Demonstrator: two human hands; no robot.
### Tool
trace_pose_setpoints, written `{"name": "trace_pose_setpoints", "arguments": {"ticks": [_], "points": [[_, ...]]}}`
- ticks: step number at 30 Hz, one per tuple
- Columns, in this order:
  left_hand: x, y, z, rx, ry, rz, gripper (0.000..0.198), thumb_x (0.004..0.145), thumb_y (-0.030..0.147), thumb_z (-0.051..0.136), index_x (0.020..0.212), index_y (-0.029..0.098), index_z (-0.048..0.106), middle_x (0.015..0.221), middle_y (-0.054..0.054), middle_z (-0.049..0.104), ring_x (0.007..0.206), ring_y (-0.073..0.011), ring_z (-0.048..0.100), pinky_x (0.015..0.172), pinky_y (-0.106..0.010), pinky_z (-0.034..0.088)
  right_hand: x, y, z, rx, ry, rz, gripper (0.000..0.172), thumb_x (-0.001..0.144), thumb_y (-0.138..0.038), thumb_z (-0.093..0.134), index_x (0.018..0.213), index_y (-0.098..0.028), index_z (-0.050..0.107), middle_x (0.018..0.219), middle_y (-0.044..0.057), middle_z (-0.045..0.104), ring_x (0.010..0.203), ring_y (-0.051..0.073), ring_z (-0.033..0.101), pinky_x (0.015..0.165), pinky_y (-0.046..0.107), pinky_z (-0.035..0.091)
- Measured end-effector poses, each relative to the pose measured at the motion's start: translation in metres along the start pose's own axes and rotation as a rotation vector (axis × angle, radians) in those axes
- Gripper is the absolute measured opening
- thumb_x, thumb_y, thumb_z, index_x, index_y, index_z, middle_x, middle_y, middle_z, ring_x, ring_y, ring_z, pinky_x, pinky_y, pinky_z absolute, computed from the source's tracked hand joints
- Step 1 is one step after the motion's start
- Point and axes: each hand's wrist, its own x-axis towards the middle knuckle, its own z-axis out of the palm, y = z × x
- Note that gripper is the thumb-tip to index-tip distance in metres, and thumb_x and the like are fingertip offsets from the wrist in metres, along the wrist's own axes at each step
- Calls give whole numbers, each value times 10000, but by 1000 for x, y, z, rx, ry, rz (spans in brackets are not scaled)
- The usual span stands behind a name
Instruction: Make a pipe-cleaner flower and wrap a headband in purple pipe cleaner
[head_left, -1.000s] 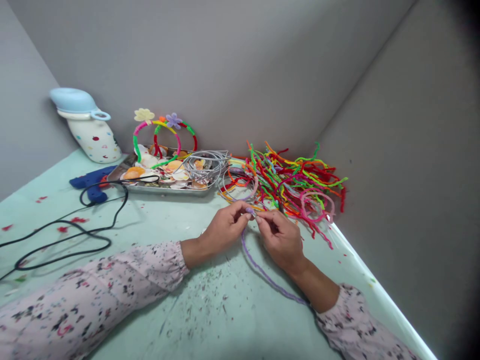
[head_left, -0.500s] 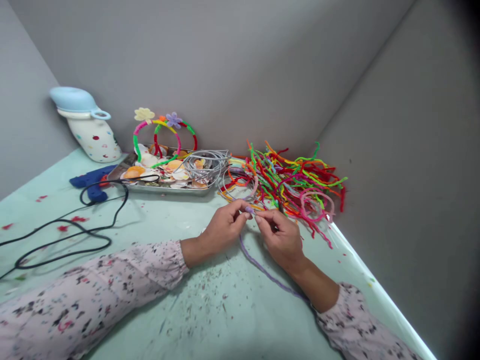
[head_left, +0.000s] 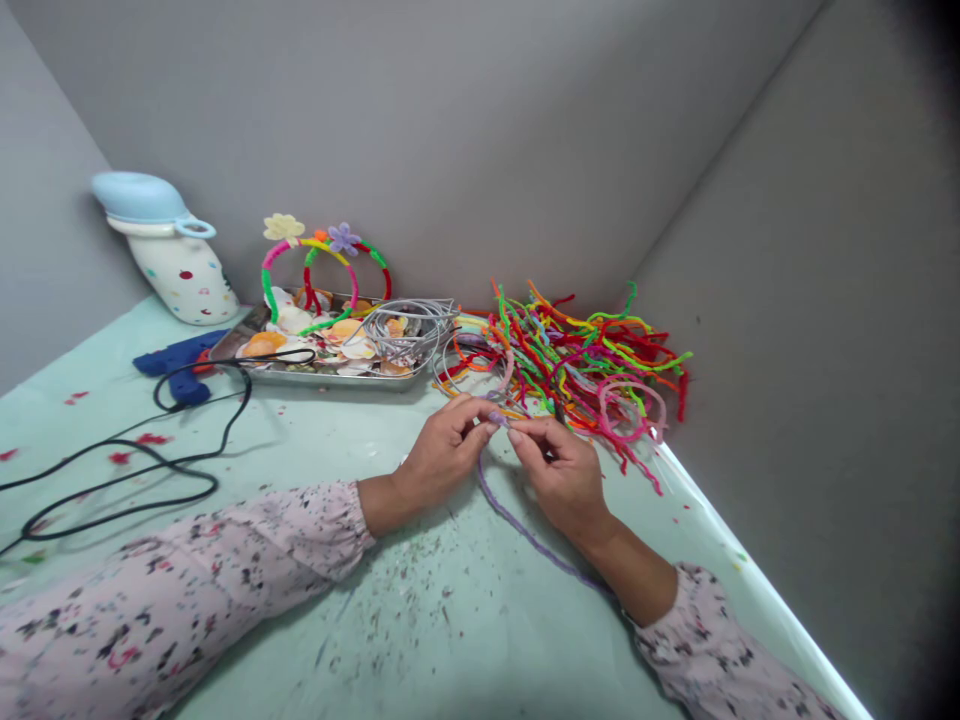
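Both hands meet in front of me over the table. My left hand [head_left: 444,447] is closed in a pinch on a fuzzy purple pipe cleaner [head_left: 517,527], whose long tail droops below and runs under my right forearm. At the fingertips a short purple bit is bunched or coiled. My right hand [head_left: 559,475] pinches the same spot from the other side, thumb against index finger. Just behind the fingers shows a thin grey wire loop [head_left: 444,372]; whether it passes into my grip I cannot tell.
A heap of coloured pipe cleaners [head_left: 592,370] lies behind my right hand. Left of it stands a metal tray [head_left: 337,380] with shells, coiled grey wire [head_left: 409,325] and two flower-topped hoops [head_left: 352,270]. Farther left are a blue glue gun [head_left: 176,362], its black cord [head_left: 202,462] and a white bottle [head_left: 180,275].
The hands keep their pinch at nearly the same place, with only slight finger movement at the purple bit. The whole view has shifted a little.
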Motion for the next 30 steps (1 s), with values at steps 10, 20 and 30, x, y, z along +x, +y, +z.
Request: {"name": "trace_pose_setpoints", "arguments": {"ticks": [10, 20, 30], "points": [[-1, 1, -1, 13, 13, 5, 144, 873, 222, 499, 914, 192, 634, 859, -24, 553, 845, -155, 513, 782, -280, 413, 1, -1, -1, 24, -6, 20, 114, 835, -267, 588, 856, -200, 679, 722, -4, 650, 595, 108, 547, 580, 239, 453], [-1, 5, 3, -60, 28, -98, 131, 856, 271, 518, 947, 182, 544, 832, -9, 551, 710, -126, 503, 668, -249, 404, -1, 0, 1, -2, 5, 42, 123, 843, -277, 577, 877, -191, 658, 754, 4, 646, 609, 111, 557, 589, 238, 456], [-1, 13, -3, -68, -44, -107, 324, 914, 366, 415, 671, 162, 480, 646, 21, 451, 639, -113, 416, 607, -239, 338, -2, 1, 4, -53, 27, 18, 100, 844, -275, 566, 875, -202, 628, 761, 6, 643, 636, 125, 575, 615, 254, 474]]}}
